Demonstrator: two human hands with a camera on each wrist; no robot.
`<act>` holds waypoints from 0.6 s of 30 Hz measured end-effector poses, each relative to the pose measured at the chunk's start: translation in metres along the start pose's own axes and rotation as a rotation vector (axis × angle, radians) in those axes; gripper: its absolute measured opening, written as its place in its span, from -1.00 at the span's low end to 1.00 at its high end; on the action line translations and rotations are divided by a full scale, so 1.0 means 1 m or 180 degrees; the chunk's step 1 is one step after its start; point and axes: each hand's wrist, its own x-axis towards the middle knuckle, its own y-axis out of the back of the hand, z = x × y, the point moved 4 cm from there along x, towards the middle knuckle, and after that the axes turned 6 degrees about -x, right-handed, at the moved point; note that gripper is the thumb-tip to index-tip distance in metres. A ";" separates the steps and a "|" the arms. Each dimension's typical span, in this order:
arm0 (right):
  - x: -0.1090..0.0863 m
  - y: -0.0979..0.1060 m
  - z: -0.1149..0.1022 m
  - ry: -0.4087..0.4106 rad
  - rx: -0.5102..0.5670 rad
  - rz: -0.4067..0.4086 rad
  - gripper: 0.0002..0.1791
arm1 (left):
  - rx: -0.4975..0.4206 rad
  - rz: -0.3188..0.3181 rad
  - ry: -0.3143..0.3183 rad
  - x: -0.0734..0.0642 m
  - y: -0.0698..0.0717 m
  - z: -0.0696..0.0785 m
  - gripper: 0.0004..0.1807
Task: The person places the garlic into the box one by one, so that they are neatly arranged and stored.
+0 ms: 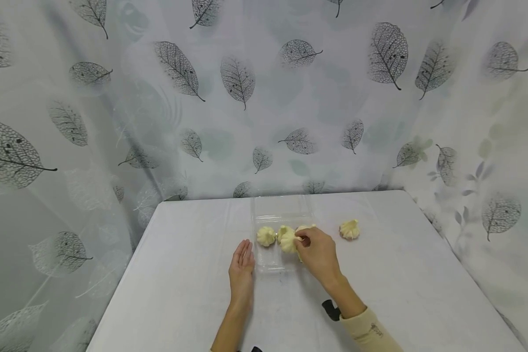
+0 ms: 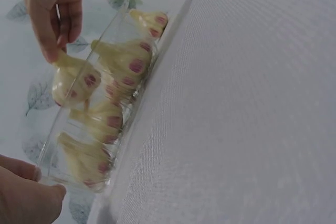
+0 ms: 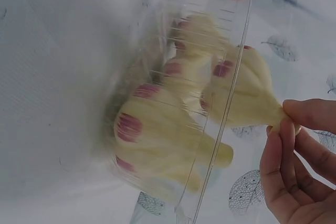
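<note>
A clear plastic container (image 1: 270, 268) stands on the table with several garlic bulbs in it, among them one bulb (image 1: 266, 236) at its left side. My right hand (image 1: 319, 254) pinches another garlic bulb (image 3: 244, 85) by its stem, between thumb and fingertips. That bulb hangs at rim height over the container, its purple-marked base tilted down. Against the container's left wall rests my left hand (image 1: 242, 271), fingers straight. The left wrist view shows its thumb and a finger (image 2: 21, 169) touching the container's end. Bulbs beneath the held one are partly hidden.
A single garlic bulb (image 1: 349, 229) lies on the white-covered table (image 1: 405, 274), right of the container. Behind the container's tray extends a transparent lid (image 1: 281, 205), folded back. Leaf-printed curtains (image 1: 299, 98) hang around the table's back and sides.
</note>
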 end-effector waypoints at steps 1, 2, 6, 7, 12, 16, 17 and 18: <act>-0.001 -0.001 0.000 0.0014 -0.0009 -0.0001 -0.81 | 0.0001 -0.0001 0.0000 0.000 0.000 0.000 -0.36; -0.002 -0.002 0.000 0.0026 -0.0016 -0.0002 -0.80 | 0.0007 -0.0007 -0.0005 0.000 0.000 0.000 -0.36; -0.004 -0.005 0.000 0.0068 -0.0062 -0.0039 -0.80 | -0.0017 -0.0003 -0.0022 0.000 0.000 -0.001 -0.35; -0.004 -0.006 0.000 0.0066 -0.0080 -0.0057 -0.81 | -0.0029 0.0000 -0.0028 0.000 0.000 -0.001 -0.35; -0.006 -0.011 0.001 0.0074 -0.0159 -0.0125 -0.83 | -0.0006 0.0028 -0.0023 0.001 0.000 -0.001 -0.36; -0.007 -0.014 0.002 0.0098 -0.0267 -0.0198 -0.84 | 0.0034 0.0033 0.0004 0.001 0.000 -0.001 -0.36; -0.007 -0.015 0.002 0.0110 -0.0285 -0.0216 -0.85 | 0.0037 0.0029 0.0005 0.001 0.000 -0.001 -0.36; -0.007 -0.015 0.002 0.0129 -0.0300 -0.0225 -0.85 | 0.0037 0.0021 0.0002 0.000 0.000 -0.001 -0.36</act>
